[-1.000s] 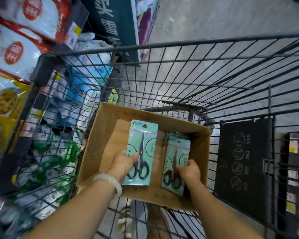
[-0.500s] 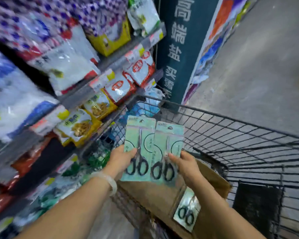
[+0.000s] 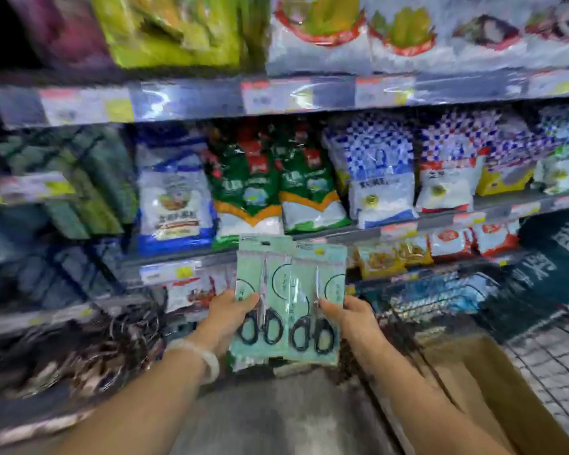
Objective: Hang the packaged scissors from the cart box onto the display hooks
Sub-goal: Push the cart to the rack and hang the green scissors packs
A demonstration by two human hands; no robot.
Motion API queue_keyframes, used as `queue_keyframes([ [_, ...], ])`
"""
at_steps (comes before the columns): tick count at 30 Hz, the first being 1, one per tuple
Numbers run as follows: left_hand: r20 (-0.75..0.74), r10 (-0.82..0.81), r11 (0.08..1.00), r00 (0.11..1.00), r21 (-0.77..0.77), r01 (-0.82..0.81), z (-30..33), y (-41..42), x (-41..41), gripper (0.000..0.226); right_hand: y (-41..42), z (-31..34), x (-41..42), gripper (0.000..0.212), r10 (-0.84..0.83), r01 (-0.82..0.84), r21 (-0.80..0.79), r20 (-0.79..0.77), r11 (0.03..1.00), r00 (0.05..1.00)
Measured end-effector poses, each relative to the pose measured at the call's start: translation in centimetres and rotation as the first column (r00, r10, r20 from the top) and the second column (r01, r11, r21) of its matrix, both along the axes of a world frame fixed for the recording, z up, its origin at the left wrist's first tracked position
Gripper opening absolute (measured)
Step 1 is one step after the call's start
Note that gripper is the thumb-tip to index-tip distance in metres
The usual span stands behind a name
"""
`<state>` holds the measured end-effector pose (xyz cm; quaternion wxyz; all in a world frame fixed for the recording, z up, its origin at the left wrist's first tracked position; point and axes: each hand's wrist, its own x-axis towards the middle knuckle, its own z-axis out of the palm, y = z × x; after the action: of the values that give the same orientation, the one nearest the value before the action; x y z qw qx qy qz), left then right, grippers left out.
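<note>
2 packs of scissors upright, side by side: left hand [image 3: 225, 318] gripping left pack [image 3: 260, 290], right hand [image 3: 350, 318] gripping right pack [image 3: 322, 290], shelf [image 3: 440, 220] at 12 o'clock.

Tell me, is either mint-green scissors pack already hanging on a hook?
No, the left hand and right hand each hold one mint-green scissors pack.

Both bare forearms reach forward from the near edge, side by side. The left hand [image 3: 225, 318], a pale bangle on its wrist, pinches with thumb on top; the right hand [image 3: 353, 318] pinches likewise, thumb pointing left.
</note>
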<state>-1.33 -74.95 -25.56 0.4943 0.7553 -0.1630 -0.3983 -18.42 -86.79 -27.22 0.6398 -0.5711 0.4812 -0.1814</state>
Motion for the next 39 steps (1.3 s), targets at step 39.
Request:
queue_keyframes([
  [39, -0.117, 0.872, 0.451, 0.475, -0.186, -0.873, 4.4, 59.5, 44.8, 0.010, 50.4, 6.0, 66.4, 0.007, 0.812, -0.807, -0.091, 0.029, 0.583, 0.583],
])
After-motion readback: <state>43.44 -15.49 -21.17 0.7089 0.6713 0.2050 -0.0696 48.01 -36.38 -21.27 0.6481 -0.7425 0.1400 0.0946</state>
